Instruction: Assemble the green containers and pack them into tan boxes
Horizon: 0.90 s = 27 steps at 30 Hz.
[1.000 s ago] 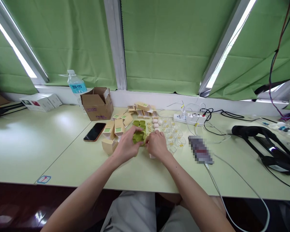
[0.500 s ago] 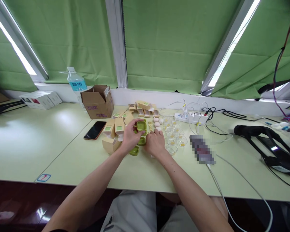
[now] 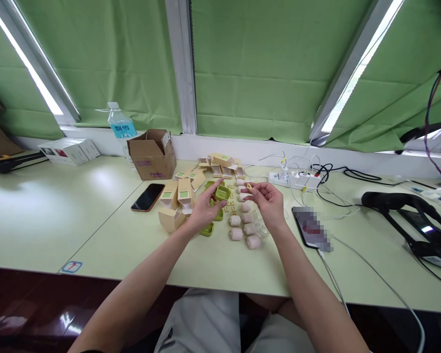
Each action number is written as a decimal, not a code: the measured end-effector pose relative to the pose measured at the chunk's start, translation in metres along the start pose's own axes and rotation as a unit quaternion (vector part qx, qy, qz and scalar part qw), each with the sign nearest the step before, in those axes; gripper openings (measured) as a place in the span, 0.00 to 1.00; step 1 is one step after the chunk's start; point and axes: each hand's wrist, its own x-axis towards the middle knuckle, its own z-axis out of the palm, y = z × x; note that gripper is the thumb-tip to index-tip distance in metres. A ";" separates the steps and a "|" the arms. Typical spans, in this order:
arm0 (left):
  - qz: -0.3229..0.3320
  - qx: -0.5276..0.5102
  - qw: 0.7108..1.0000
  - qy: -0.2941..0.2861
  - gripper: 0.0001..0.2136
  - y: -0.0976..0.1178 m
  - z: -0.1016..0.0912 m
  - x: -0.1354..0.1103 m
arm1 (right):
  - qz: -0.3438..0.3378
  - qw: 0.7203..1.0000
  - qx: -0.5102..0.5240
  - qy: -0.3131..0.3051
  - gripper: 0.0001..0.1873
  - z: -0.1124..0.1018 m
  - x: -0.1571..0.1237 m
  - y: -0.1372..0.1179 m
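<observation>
My left hand (image 3: 205, 208) has its thumb and fingers around the sides of a small green tray (image 3: 222, 193), raised over other green trays (image 3: 207, 230). My right hand (image 3: 267, 200) pinches a small yellow piece (image 3: 249, 186) between thumb and fingertips, to the right of that tray. Between the hands, several small yellow pieces (image 3: 232, 195) lie in rows on the table. Beside them stand rows of pale pink cylinders (image 3: 236, 234). Clear plastic cups (image 3: 261, 229) are partly hidden behind my right hand.
Open cream cartons (image 3: 172, 219) stand left of the trays, near a phone (image 3: 147, 197) and a brown cardboard box (image 3: 152, 157). A power strip (image 3: 296, 180) with cables lies at the back right. Another phone (image 3: 308, 228), plugged in, and a black headset (image 3: 407, 220) are farther right.
My right hand has lifted from beside the trays and moved right and up, now with a yellow piece in its fingertips. The pink cylinders it covered show. The left hand still holds the tray.
</observation>
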 end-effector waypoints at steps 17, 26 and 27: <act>-0.013 -0.127 0.988 -0.090 0.32 0.018 0.004 -0.005 | 0.011 0.999 0.027 0.013 0.20 -0.009 -0.007 0.009; -0.042 -0.178 0.975 -0.123 0.33 0.022 0.007 -0.008 | -0.171 0.969 -0.176 -0.003 0.07 0.013 -0.032 0.007; -0.043 -0.181 0.974 -0.126 0.33 0.023 0.007 -0.009 | -0.195 0.958 -0.209 -0.008 0.07 0.013 -0.033 0.007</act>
